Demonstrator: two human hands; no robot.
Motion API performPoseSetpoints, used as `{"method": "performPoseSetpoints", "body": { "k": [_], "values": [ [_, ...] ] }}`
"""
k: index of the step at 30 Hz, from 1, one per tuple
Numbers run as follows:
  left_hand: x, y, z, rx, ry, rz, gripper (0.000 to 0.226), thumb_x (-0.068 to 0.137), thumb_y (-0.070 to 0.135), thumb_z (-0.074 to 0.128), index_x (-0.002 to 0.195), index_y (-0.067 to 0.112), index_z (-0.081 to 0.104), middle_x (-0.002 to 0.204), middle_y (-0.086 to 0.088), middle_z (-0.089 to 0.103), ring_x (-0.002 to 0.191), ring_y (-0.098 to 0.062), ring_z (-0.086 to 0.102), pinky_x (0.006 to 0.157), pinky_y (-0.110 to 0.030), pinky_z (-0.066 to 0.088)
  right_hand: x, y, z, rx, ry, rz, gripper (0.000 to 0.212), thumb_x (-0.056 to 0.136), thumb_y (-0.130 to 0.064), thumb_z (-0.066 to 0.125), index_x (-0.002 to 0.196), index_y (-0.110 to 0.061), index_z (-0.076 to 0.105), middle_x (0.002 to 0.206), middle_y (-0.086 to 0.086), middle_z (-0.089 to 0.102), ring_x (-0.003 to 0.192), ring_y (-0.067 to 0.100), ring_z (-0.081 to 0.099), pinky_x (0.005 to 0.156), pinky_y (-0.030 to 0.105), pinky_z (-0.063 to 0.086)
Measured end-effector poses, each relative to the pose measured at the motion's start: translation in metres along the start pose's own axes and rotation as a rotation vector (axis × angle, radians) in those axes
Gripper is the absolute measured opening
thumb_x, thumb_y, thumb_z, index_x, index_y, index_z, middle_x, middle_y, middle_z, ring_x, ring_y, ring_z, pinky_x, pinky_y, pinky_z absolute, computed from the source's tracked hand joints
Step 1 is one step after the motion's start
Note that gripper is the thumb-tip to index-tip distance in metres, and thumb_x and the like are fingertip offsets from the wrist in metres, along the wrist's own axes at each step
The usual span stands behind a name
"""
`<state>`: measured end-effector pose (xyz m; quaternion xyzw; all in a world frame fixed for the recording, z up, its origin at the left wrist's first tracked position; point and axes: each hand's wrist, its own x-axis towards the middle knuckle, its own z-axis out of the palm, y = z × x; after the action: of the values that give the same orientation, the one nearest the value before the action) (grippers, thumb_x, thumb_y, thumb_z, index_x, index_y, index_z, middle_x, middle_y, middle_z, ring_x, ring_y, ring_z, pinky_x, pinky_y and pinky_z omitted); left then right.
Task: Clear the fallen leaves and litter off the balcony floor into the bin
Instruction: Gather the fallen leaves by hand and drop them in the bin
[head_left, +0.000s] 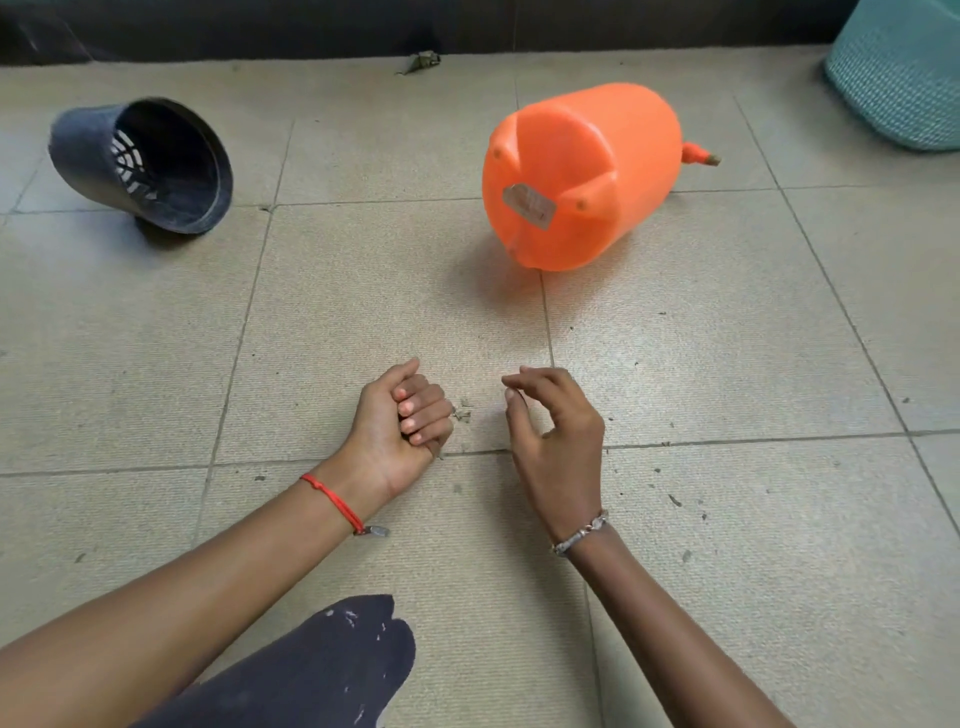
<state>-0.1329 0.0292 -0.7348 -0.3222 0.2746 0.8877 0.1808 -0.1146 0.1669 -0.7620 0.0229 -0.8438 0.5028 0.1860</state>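
the leaf crumbs (461, 410) are a small scatter of dry bits on the floor tile (363, 291), on the near side of the orange can (582, 176), well apart from it and a little toward its left. both hands are also on this near side of the can, and the crumbs lie in the gap between them.

the left hand (402, 423) rests on the floor with its fingers curled tight into the palm, like a fist. i cannot tell if it keeps some litter inside. its knuckles are just beside the crumbs. the right hand (556, 431) is over the floor, with fingers loosely bent, thumb and forefinger apart, and nothing in it.

from the right hand, the crumbs lie to its left, close to the fingertips (511, 383) and a little lower. the scatter has no clear long axis, so i think a pinch from above can come from any side. the right hand is the free one, so it seems the better one to take them.

more specks (675, 500) lie on the near right side of the can. a dry leaf (421, 61) lies beyond the can, to its left, against the dark wall. a teal basket (904, 73) stands beyond the can on the right; perhaps it is the bin. much of the task seems not yet done.
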Motion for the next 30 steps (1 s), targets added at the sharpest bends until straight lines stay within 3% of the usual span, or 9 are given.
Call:
{"method": "performPoseSetpoints", "body": {
  "k": [3, 7, 10, 13, 17, 23, 27, 30],
  "values": [
    [0.011, 0.001, 0.010, 0.058, -0.032, 0.000, 0.061, 0.096, 0.023, 0.037, 0.035, 0.020, 0.032, 0.032, 0.007, 0.023, 0.024, -0.006, 0.021, 0.029, -0.016, 0.012, 0.020, 0.013, 0.003, -0.049, -0.040, -0.049, 0.014, 0.078, 0.003, 0.058, 0.087, 0.002, 0.069, 0.088, 0.013, 0.064, 0.085, 0.007, 0.057, 0.081, 0.000, 0.038],
    [0.035, 0.011, 0.025, 0.135, -0.057, 0.072, 0.060, 0.095, 0.022, 0.037, 0.036, 0.020, 0.030, 0.033, 0.007, 0.022, 0.025, -0.005, 0.019, 0.031, -0.017, 0.010, 0.058, 0.031, 0.018, -0.149, -0.180, -0.135, 0.017, 0.080, -0.001, 0.054, 0.090, 0.006, 0.065, 0.099, 0.020, 0.063, 0.097, 0.029, 0.064, 0.085, 0.019, 0.040],
    [0.052, 0.022, 0.033, 0.187, -0.071, 0.117, 0.059, 0.094, 0.023, 0.036, 0.035, 0.020, 0.028, 0.032, 0.007, 0.021, 0.025, -0.004, 0.018, 0.029, -0.017, 0.010, 0.074, 0.040, 0.032, -0.231, -0.375, -0.247, 0.034, 0.086, -0.016, 0.041, 0.106, 0.005, 0.060, 0.114, 0.022, 0.059, 0.116, 0.032, 0.053, 0.100, 0.025, 0.031],
    [0.063, 0.032, 0.038, 0.225, -0.061, 0.168, 0.059, 0.094, 0.022, 0.037, 0.035, 0.020, 0.028, 0.032, 0.006, 0.020, 0.024, -0.003, 0.018, 0.030, -0.017, 0.008, 0.074, 0.044, 0.040, -0.498, -0.480, -0.336, 0.052, 0.091, -0.036, 0.036, 0.128, -0.002, 0.050, 0.135, 0.015, 0.050, 0.129, 0.027, 0.044, 0.110, 0.030, 0.023],
    [0.068, 0.044, 0.044, 0.162, -0.015, 0.222, 0.060, 0.094, 0.022, 0.036, 0.035, 0.021, 0.029, 0.031, 0.007, 0.020, 0.024, -0.003, 0.018, 0.030, -0.017, 0.009, 0.080, 0.041, 0.040, -0.559, -0.507, -0.268, 0.057, 0.091, -0.045, 0.034, 0.135, -0.009, 0.047, 0.142, 0.007, 0.045, 0.133, 0.019, 0.040, 0.112, 0.032, 0.019],
    [0.038, 0.055, 0.058, 0.031, 0.066, 0.227, 0.064, 0.096, 0.021, 0.030, 0.032, 0.021, 0.031, 0.030, 0.007, 0.022, 0.023, -0.003, 0.019, 0.025, -0.015, 0.013, 0.093, 0.032, 0.033, -0.509, -0.630, -0.174, 0.058, 0.090, -0.042, 0.036, 0.135, -0.006, 0.047, 0.142, 0.010, 0.045, 0.133, 0.023, 0.040, 0.115, 0.031, 0.015],
    [0.008, 0.064, 0.039, -0.069, 0.170, 0.256, 0.065, 0.096, 0.020, 0.029, 0.031, 0.022, 0.032, 0.030, 0.007, 0.023, 0.024, -0.004, 0.019, 0.024, -0.016, 0.013, 0.094, 0.026, 0.031, -0.554, -0.722, -0.104, 0.068, 0.090, -0.052, 0.027, 0.146, -0.013, 0.025, 0.154, 0.004, 0.022, 0.143, 0.017, 0.017, 0.115, 0.025, -0.006],
    [-0.012, 0.058, 0.016, -0.136, 0.249, 0.256, 0.066, 0.096, 0.020, 0.028, 0.030, 0.021, 0.031, 0.030, 0.006, 0.023, 0.024, -0.005, 0.019, 0.024, -0.017, 0.014, 0.069, 0.006, 0.039, -0.578, -0.791, 0.005, 0.076, 0.090, -0.056, 0.027, 0.149, -0.014, 0.008, 0.158, 0.002, 0.002, 0.145, 0.015, -0.003, 0.114, 0.030, -0.012]
  ]
}}
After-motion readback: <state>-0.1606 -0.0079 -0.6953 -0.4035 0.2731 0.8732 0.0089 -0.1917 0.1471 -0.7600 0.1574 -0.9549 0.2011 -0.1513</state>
